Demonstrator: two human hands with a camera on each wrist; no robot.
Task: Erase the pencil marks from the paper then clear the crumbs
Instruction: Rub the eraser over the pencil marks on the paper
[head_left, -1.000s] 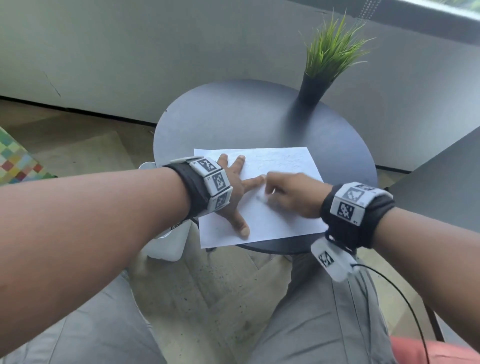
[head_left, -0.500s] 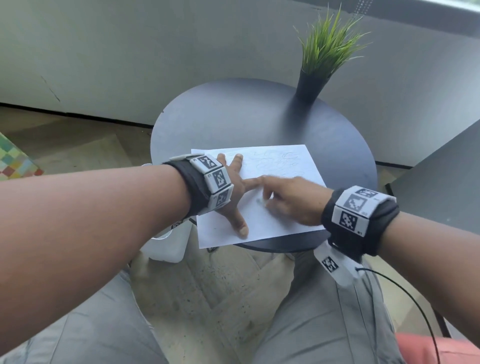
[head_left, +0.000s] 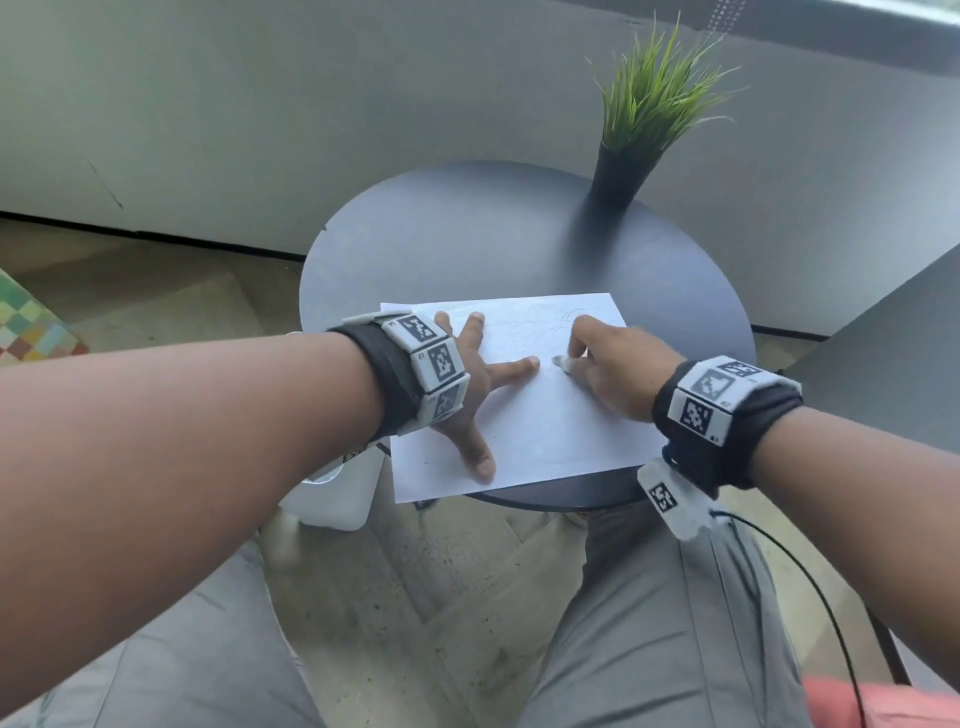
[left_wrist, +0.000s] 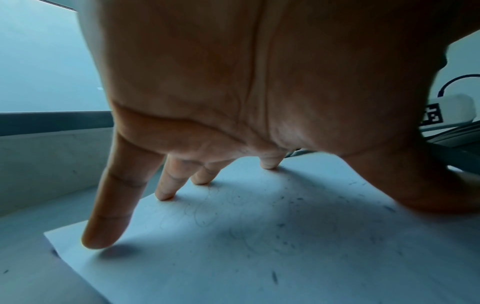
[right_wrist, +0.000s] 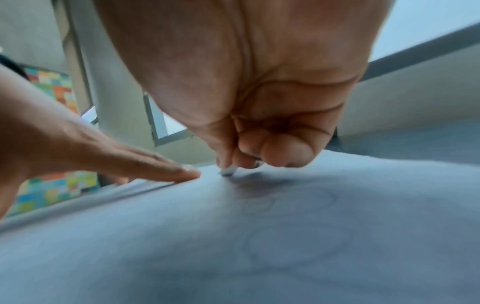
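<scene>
A white sheet of paper (head_left: 545, 431) lies on the near half of a round dark table (head_left: 467, 244), its near edge hanging over the rim. Faint pencil scribbles (head_left: 550, 317) show near its far edge, and dark crumbs (left_wrist: 283, 224) dot the sheet. My left hand (head_left: 478, 384) lies spread flat on the paper's left side, fingertips (left_wrist: 101, 240) pressing it down. My right hand (head_left: 608, 364) pinches a small white eraser (head_left: 563, 362) and holds its tip on the paper, just right of the left index finger. In the right wrist view the eraser (right_wrist: 228, 171) touches the sheet.
A potted grass plant (head_left: 634, 135) in a dark vase stands at the table's far right edge. A white container (head_left: 337, 493) sits on the floor under the table's left side. Another dark tabletop (head_left: 893, 353) is at the right. My grey-trousered knees are below.
My right hand with the eraser has moved away from me and to the right along the paper, toward the scribbles. The left hand stays planted.
</scene>
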